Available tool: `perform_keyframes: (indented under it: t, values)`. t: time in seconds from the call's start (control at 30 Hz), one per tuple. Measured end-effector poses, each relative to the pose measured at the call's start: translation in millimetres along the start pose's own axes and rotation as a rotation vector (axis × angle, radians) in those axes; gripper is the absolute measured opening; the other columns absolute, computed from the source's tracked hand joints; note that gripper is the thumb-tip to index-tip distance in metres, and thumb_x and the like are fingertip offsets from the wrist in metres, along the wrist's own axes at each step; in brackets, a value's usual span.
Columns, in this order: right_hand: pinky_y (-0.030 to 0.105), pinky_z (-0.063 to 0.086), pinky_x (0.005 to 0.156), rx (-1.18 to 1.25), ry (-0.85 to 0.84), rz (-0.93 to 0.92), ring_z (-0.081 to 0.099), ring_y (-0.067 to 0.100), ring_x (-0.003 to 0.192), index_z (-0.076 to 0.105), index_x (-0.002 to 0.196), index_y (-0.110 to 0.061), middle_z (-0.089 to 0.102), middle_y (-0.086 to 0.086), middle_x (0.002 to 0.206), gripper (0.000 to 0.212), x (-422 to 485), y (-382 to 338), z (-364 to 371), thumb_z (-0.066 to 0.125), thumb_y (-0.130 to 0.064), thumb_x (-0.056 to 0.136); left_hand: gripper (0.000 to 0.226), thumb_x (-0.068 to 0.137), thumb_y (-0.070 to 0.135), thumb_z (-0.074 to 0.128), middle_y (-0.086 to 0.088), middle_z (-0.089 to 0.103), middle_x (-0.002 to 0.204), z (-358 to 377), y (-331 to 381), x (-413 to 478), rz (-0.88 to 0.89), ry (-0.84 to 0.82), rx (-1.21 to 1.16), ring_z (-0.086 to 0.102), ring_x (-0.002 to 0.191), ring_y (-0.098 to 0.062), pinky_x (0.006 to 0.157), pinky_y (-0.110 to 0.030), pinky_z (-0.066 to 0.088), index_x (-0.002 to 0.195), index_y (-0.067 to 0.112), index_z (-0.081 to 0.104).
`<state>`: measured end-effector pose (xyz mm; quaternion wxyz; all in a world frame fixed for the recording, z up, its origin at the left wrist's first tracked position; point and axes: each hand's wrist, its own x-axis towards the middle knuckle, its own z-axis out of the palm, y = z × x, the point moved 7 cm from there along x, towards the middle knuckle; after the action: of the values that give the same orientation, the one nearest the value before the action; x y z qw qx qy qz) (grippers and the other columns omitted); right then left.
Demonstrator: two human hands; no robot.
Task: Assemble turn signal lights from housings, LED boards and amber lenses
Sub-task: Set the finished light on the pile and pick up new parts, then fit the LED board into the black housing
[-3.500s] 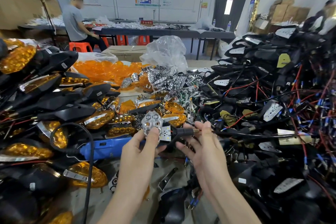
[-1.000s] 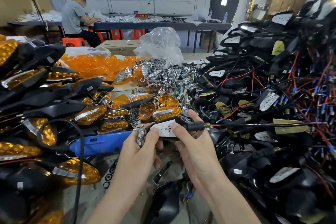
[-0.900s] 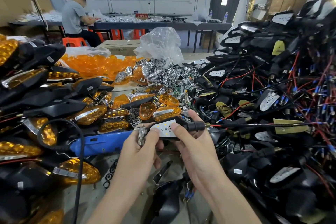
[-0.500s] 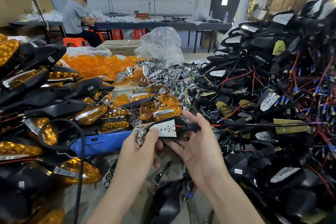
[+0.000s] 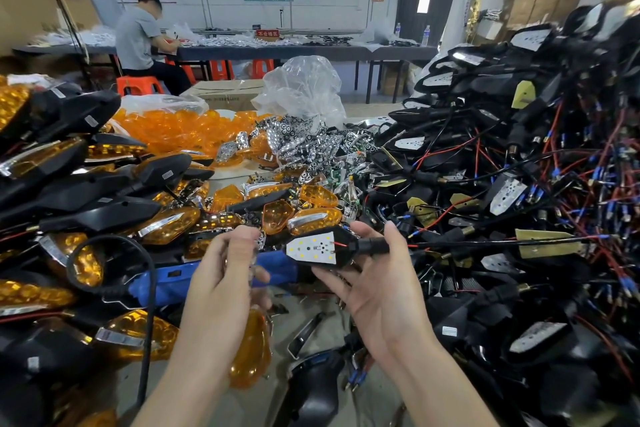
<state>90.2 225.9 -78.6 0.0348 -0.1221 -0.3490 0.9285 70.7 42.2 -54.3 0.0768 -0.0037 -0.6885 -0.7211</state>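
My right hand [image 5: 377,291] holds a black housing [image 5: 346,255] by its stalk end, with a white LED board [image 5: 313,248] seated face up in it and a thin red wire at the board's right edge. My left hand [image 5: 225,274] is a short way to the left, apart from the housing, with its fingers pinched on a small chrome reflector [image 5: 259,241] that is mostly hidden and blurred. Loose amber lenses [image 5: 277,215] lie just beyond both hands.
Finished lights [image 5: 86,191] are stacked at the left, and wired black housings [image 5: 519,184] are heaped at the right. A blue power tool [image 5: 173,284] lies under my left hand. An amber lens [image 5: 251,350] rests on the table. A person [image 5: 138,35] sits at the far table.
My left hand has drawn back to the left with the reflector, off the housing. My right hand has turned the housing so the LED board faces up more plainly.
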Motion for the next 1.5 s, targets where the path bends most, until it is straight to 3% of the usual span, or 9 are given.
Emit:
perform_keyframes:
  t: [0.13,0.33,0.5,0.63,0.73,0.8,0.93,1.13,1.5]
  values:
    - [0.042,0.063,0.072,0.022,0.015,0.009,0.070,0.039,0.110,0.061,0.124,-0.009,0.070,0.024,0.123,0.054,-1.0,-2.9,2.0,0.031,-0.050,0.108,0.034,0.083,0.064,0.056,0.013,0.072,0.088,-3.1,10.8,-3.4,0.103,0.037,0.040,0.070,0.073,-0.004,0.054,-0.018,0.055,0.108,0.047,0.070]
    - [0.044,0.062,0.079,-0.002,0.016,0.007,0.070,0.039,0.111,0.058,0.132,-0.006,0.071,0.023,0.122,0.052,-3.6,-3.4,3.6,0.031,-0.045,0.108,0.024,0.099,0.041,0.051,0.006,0.058,0.060,-14.3,2.0,-0.3,-0.071,0.152,-0.286,0.051,0.048,-0.006,0.039,-0.021,0.042,0.102,0.029,0.071]
    - [0.040,0.064,0.071,-0.022,0.012,0.005,0.073,0.036,0.105,0.059,0.129,-0.006,0.071,0.024,0.119,0.050,-3.4,-2.3,3.5,0.034,-0.044,0.108,0.027,0.078,0.037,0.067,0.006,0.049,0.058,-2.2,5.1,2.0,-0.161,0.019,-0.457,0.045,0.048,-0.007,0.037,-0.019,0.038,0.091,0.015,0.060]
    - [0.041,0.063,0.072,-0.024,0.001,-0.002,0.074,0.035,0.100,0.061,0.123,-0.008,0.072,0.023,0.117,0.048,-1.8,-1.4,3.6,0.034,-0.045,0.108,0.049,0.083,0.046,0.065,0.006,0.053,0.059,1.9,7.3,-0.3,-0.027,-0.001,-0.175,0.050,0.051,-0.007,0.048,-0.023,0.045,0.128,0.032,0.053]
    - [0.041,0.064,0.073,-0.029,-0.008,-0.009,0.073,0.037,0.105,0.063,0.120,-0.010,0.072,0.023,0.119,0.047,-1.1,-0.5,3.4,0.034,-0.045,0.108,0.033,0.089,0.060,0.059,0.017,0.067,0.089,4.0,14.9,-5.6,0.174,0.024,0.060,0.063,0.071,-0.001,0.066,-0.031,0.051,0.118,0.054,0.044]
    - [0.041,0.064,0.074,-0.029,-0.020,-0.012,0.072,0.037,0.106,0.063,0.119,-0.010,0.072,0.022,0.117,0.047,-1.0,0.5,3.4,0.035,-0.046,0.108,0.027,0.090,0.064,0.054,0.031,0.059,0.111,8.5,24.9,-11.2,0.334,0.000,0.236,0.061,0.096,0.007,0.076,-0.023,0.051,0.114,0.066,0.041]
    - [0.039,0.062,0.071,-0.049,-0.022,-0.030,0.075,0.032,0.096,0.063,0.117,-0.011,0.074,0.022,0.112,0.045,0.6,1.2,2.4,0.037,-0.046,0.107,0.055,0.091,0.047,0.053,0.035,0.033,0.128,26.0,36.6,-24.2,0.623,-0.121,0.629,0.038,0.120,0.016,0.092,0.002,0.031,0.143,0.049,0.036]
    - [0.036,0.058,0.060,-0.093,0.011,-0.045,0.073,0.025,0.078,0.067,0.108,-0.014,0.074,0.016,0.099,0.043,2.7,0.9,-0.1,0.039,-0.046,0.106,0.049,0.096,0.046,0.054,0.024,0.044,0.132,39.7,30.0,-30.5,0.705,-0.217,0.729,0.036,0.129,0.004,0.101,-0.019,0.035,0.143,0.033,0.047]
    - [0.034,0.060,0.064,-0.144,-0.033,-0.057,0.075,0.020,0.080,0.067,0.103,-0.015,0.077,0.012,0.096,0.043,4.4,3.2,1.9,0.036,-0.045,0.108,0.044,0.097,0.040,0.055,0.033,0.041,0.135,39.4,22.6,-26.0,0.670,-0.201,0.731,0.033,0.131,0.006,0.104,-0.003,0.020,0.141,0.036,0.049]
